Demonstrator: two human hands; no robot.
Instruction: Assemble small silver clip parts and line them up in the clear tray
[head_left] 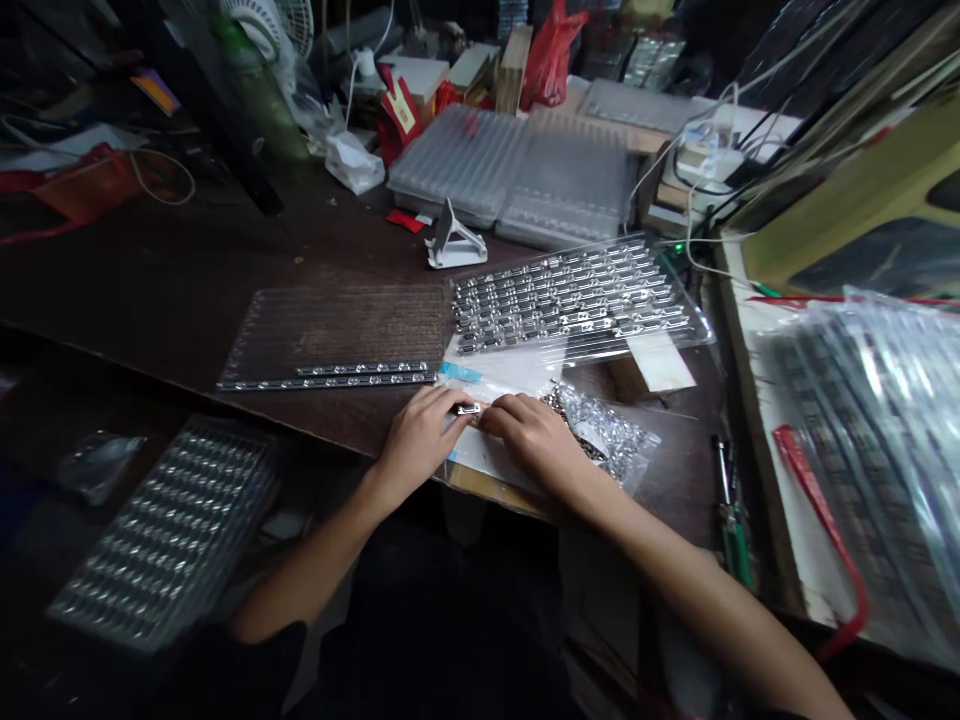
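Between finger and thumb, my left hand (421, 430) pinches a small shiny metal connector piece (469, 409) over a white work surface (495, 458). Close on its right, my right hand (531, 428) is closed with its fingertips bunched together; whatever they grip is hidden. Beside that hand lies a clear plastic bag (615, 435) of many small metal parts, some spilling at its mouth. A clear ribbed tray (337, 320) left of the hands holds two rows of metal pieces along its near edge. Behind them, another clear tray (562, 295) carries many rows of similar pieces.
Stacked clear trays (465, 155) stand at the back, behind a white folding stand (454, 240). More filled trays (169, 530) sit lower left, below the table edge. At right are green-handled tools (735, 540) and a plastic-wrapped stack (862, 450) with a red strap.
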